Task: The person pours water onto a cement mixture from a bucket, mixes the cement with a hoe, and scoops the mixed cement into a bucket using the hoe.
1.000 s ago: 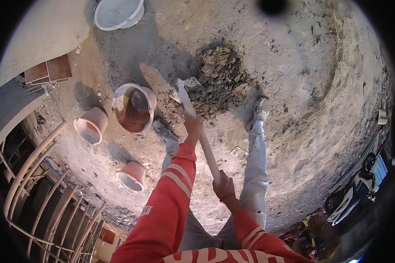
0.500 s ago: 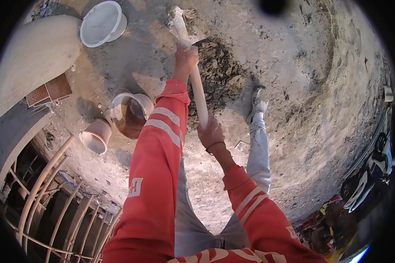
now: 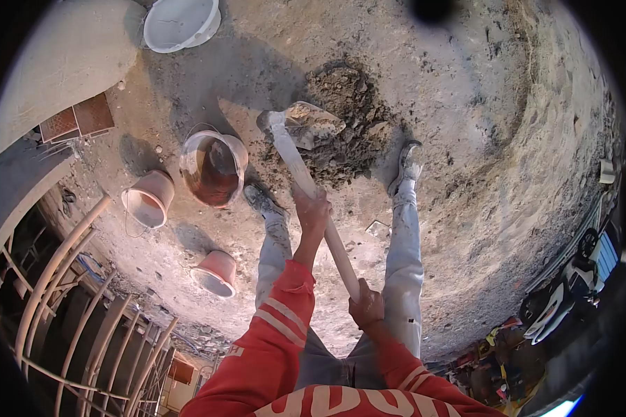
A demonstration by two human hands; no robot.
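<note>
My left hand [image 3: 313,210] is closed around the middle of a pale wooden handle [image 3: 337,243]. Nearer my body, my right hand [image 3: 367,307] grips the handle's lower end. At the far end of the handle a hoe's metal blade [image 3: 314,124], smeared with mud, rests at the left side of a dark, lumpy mound of wet mix [image 3: 355,149]. The mound lies on the ground ahead of my feet, which stand apart.
Left of my feet are a large bucket with brownish contents [image 3: 212,169] and two smaller buckets [image 3: 148,199] [image 3: 214,274]. A white tub [image 3: 181,22] is at top left. Curved railings [image 3: 62,278] fill the lower left; a motorbike [image 3: 560,299] stands at right.
The hoe went forward past the mound, with both arms stretched out, and has since come back toward my body, its blade now at the mound's left side. Both hands kept hold.
</note>
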